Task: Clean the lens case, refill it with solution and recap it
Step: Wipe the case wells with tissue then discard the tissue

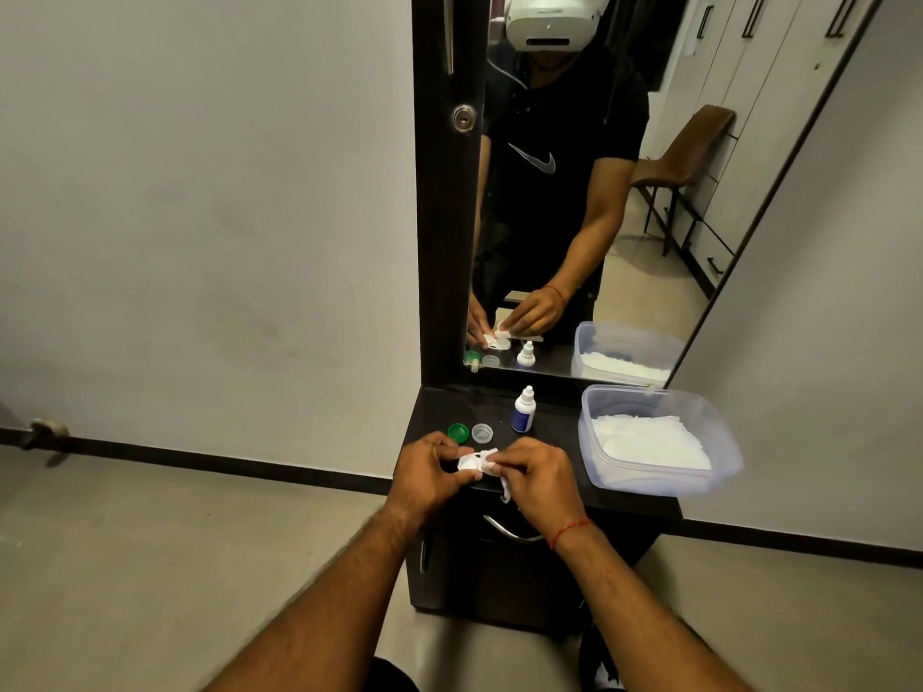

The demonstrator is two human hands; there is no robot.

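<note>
I see the left hand (pixel 429 472) pinching the white lens case (pixel 472 464) just above the dark dresser top (pixel 559 442), its long axis running roughly left to right, wells facing up. The right hand (pixel 537 474) grips a white tissue (pixel 492 459) pressed to the case's right end. Behind stand the green cap (pixel 458 432), clear cap (pixel 482 432) and solution bottle (pixel 523 411).

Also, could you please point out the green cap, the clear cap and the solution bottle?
green cap (pixel 458 432), head view, on its open inside
clear cap (pixel 482 432), head view, on its centre
solution bottle (pixel 523 417), head view, on its labelled body
</note>
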